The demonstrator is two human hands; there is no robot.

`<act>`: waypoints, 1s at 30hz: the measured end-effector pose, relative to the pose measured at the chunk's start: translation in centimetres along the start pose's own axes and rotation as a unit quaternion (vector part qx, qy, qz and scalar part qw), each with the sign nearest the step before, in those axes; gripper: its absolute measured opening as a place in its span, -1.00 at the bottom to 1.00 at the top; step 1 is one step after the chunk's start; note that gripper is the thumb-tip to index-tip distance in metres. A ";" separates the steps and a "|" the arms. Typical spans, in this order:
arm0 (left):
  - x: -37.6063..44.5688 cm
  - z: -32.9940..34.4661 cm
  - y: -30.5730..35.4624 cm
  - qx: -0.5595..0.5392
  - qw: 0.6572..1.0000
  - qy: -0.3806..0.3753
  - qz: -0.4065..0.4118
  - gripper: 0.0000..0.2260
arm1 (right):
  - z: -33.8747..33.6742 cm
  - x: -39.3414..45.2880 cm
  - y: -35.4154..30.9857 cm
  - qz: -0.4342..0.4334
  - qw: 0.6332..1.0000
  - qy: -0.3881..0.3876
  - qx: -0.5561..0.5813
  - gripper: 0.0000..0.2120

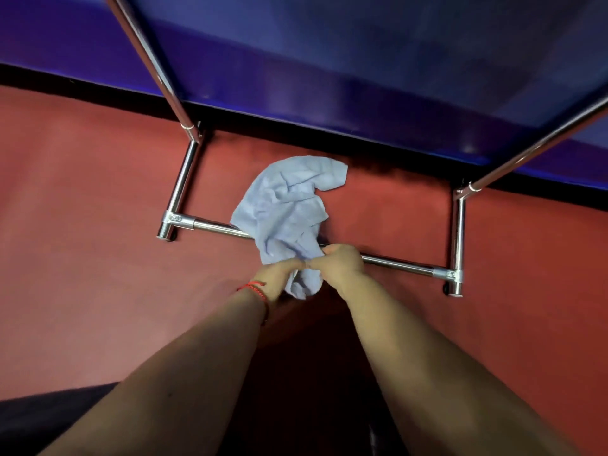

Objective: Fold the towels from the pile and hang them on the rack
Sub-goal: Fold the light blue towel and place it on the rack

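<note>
Pale blue towel (pixel 289 209), all crumpled, lies on the red floor (pixel 82 199) across the chrome rack (pixel 394 263) base bar. Left hand (pixel 281 274) and right hand (pixel 342 261) both have a tight pinching grip on its near edge.

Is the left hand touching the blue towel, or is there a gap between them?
Touching. In the head view the left hand pinches the crumpled blue towel at its lower edge.

I see a soft crumpled pale-blue cloth towel (pixel 289 205), matt, a rack (pixel 398 262) of polished chrome metal tubing, glossy, a matt red floor (pixel 82 225), a braided red thread bracelet (pixel 255 287)
</note>
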State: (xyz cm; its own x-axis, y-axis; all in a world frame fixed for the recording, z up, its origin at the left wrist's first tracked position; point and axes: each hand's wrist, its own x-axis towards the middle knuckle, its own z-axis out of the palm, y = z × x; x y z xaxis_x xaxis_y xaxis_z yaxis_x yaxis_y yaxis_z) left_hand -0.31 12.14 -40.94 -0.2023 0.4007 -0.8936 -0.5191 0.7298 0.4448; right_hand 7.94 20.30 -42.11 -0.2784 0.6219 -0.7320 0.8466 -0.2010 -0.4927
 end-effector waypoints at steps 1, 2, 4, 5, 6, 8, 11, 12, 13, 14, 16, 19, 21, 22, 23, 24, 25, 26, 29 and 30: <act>-1.4 0.0 0.5 0.064 0.998 0.024 0.015 -0.90 | -1.1 -1.3 -0.4 -0.009 0.999 0.016 -0.042 -0.91; -2.4 -0.2 1.0 0.112 0.992 0.054 0.032 -0.86 | -2.2 -2.5 -0.7 -0.019 0.997 0.037 -0.065 -0.92; -4.9 -0.6 1.9 0.153 0.980 0.107 0.072 -0.81 | -3.8 -5.4 -1.0 -0.026 0.994 0.083 -0.059 -0.95; -5.9 -0.8 2.3 0.159 0.974 0.129 0.095 -0.82 | -4.3 -6.9 -1.2 -0.030 0.993 0.110 -0.036 -0.91; -6.9 -1.2 2.4 0.172 0.967 0.139 0.123 -0.85 | -4.8 -8.5 -1.2 -0.034 0.990 0.137 0.002 -0.87; -8.9 -1.9 2.3 0.159 0.957 0.175 0.165 -0.80 | -5.2 -11.8 -1.2 -0.038 0.979 0.177 0.099 -0.94; -13.1 -1.1 2.3 0.066 0.957 0.219 0.178 -0.82 | -5.1 -17.6 -1.1 -0.053 0.947 0.217 0.231 -0.90; -14.8 -0.6 2.3 0.060 0.956 0.216 0.191 -0.83 | -5.1 -19.6 -1.0 -0.061 0.938 0.223 0.259 -0.87; -16.9 0.2 2.4 0.037 0.957 0.194 0.214 -0.80 | -5.1 -21.5 -0.9 -0.069 0.930 0.229 0.281 -0.82; -18.9 0.7 2.4 0.013 0.953 0.178 0.245 -0.78 | -5.2 -23.4 -0.7 -0.077 0.921 0.237 0.301 -0.77; -23.7 1.0 2.0 -0.044 0.931 0.160 0.326 -0.74 | -5.5 -26.8 -0.3 -0.098 0.899 0.256 0.340 -0.75; -29.7 0.3 0.9 -0.001 0.893 0.130 0.431 -0.84 | -5.4 -31.3 -0.1 -0.117 0.863 0.280 0.403 -0.82; -33.3 -0.5 0.5 0.028 0.871 0.110 0.478 -0.84 | -5.0 -34.1 -0.4 -0.130 0.847 0.283 0.431 -0.78; -35.3 -0.7 0.3 0.040 0.861 0.105 0.496 -0.88 | -4.7 -35.5 -0.6 -0.139 0.844 0.274 0.440 -0.80; -37.3 -0.9 -0.1 0.049 0.850 0.094 0.516 -0.90 | -4.3 -36.9 -0.8 -0.146 0.842 0.259 0.450 -0.84; -39.4 -1.0 -0.5 0.056 0.836 0.081 0.540 -0.88 | -3.9 -38.4 -1.0 -0.148 0.841 0.243 0.460 -0.78; -41.1 -1.0 -1.0 0.061 0.822 0.065 0.562 -0.85 | -3.6 -39.9 -1.3 -0.158 0.843 0.227 0.462 -0.65; -42.9 -0.9 -1.7 0.062 0.815 0.048 0.575 -0.84 | -3.4 -41.3 -1.5 -0.180 0.849 0.219 0.446 -0.56; -45.9 -0.9 -3.4 0.090 0.806 -0.018 0.585 -0.70 | -3.5 -45.7 -2.5 -0.300 0.863 0.198 0.355 -0.66; -46.5 -0.8 -4.0 0.113 0.795 -0.039 0.594 -0.66 | -3.6 -46.9 -2.7 -0.332 0.861 0.178 0.341 -0.76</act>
State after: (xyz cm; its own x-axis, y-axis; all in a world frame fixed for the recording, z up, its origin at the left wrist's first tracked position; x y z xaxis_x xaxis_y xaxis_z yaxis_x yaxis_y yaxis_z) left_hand 10.53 -9.90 -1.22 -0.3822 0.9085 0.1692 0.1640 -0.1135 0.9799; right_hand 20.38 -5.61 -4.78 -0.3382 0.9396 -0.0522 0.0571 -0.0349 -0.9978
